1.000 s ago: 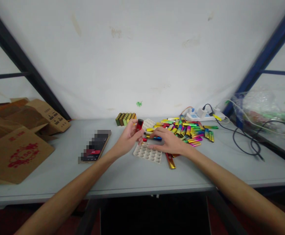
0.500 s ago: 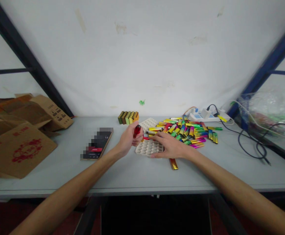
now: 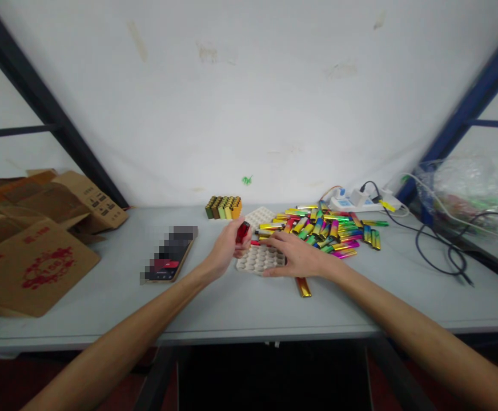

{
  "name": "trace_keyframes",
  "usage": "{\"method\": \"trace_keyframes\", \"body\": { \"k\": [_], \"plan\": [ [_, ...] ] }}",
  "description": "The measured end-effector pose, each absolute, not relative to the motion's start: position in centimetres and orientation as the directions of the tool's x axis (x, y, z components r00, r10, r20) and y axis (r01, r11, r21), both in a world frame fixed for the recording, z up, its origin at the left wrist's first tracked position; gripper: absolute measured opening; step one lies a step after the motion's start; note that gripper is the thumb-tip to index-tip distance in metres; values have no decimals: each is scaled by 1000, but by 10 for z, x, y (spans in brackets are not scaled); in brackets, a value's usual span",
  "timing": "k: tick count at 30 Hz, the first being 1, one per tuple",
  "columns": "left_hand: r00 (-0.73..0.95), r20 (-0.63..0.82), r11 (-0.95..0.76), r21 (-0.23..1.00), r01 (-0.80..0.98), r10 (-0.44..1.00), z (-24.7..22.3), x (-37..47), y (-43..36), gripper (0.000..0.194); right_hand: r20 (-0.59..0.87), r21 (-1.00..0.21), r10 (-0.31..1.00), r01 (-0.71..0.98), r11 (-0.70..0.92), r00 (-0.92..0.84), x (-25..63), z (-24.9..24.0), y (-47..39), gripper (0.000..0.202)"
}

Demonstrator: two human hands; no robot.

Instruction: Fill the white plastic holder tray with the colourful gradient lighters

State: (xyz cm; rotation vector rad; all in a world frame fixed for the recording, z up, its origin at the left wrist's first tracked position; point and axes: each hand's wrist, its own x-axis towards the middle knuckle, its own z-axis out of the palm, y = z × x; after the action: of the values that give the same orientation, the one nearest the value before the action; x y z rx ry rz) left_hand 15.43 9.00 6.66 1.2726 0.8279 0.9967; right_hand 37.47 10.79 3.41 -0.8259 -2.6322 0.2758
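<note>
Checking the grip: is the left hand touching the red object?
Touching: the head view shows the left hand closed around the red object.

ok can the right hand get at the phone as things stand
Probably not directly: the left hand, holding a red lighter, is between the right hand and the phone.

Cardboard (image 3: 56, 260) is lying at left end of table (image 3: 240, 311). Phone (image 3: 175, 256) is lying face up to its right. Power strip (image 3: 346, 205) is sitting by wall (image 3: 266, 114). Black cable (image 3: 440, 270) is looping near clear plastic (image 3: 465, 181).
</note>
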Motion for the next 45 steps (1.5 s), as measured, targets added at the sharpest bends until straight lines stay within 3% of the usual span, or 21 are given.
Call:
{"method": "trace_keyframes", "body": {
  "k": [6, 12, 23, 31, 35, 45],
  "plan": [
    [233, 141, -114, 985, -125, 962, 68, 153, 90, 66, 269, -290, 614, 546, 786, -742, 373, 36, 106, 82],
    [127, 334, -307, 932, -191, 934, 73, 143, 98, 49, 287, -286, 602, 533, 796, -745, 373, 35, 108, 81],
    [183, 426, -443, 894, 66, 886, 84, 110, 110, 41, 261, -320, 606, 525, 789, -752, 374, 38, 107, 80],
    [451, 389, -593, 601, 536, 803, 88, 95, 109, 30, 262, -347, 596, 502, 792, -759, 375, 38, 106, 76],
    [521, 444, -680, 554, 480, 729, 90, 99, 107, 22, 264, -344, 584, 490, 801, -768, 375, 38, 108, 74],
    [528, 373, -617, 662, 425, 763, 80, 102, 110, 21, 269, -341, 570, 477, 810, -777, 376, 39, 107, 73]
  ]
}}
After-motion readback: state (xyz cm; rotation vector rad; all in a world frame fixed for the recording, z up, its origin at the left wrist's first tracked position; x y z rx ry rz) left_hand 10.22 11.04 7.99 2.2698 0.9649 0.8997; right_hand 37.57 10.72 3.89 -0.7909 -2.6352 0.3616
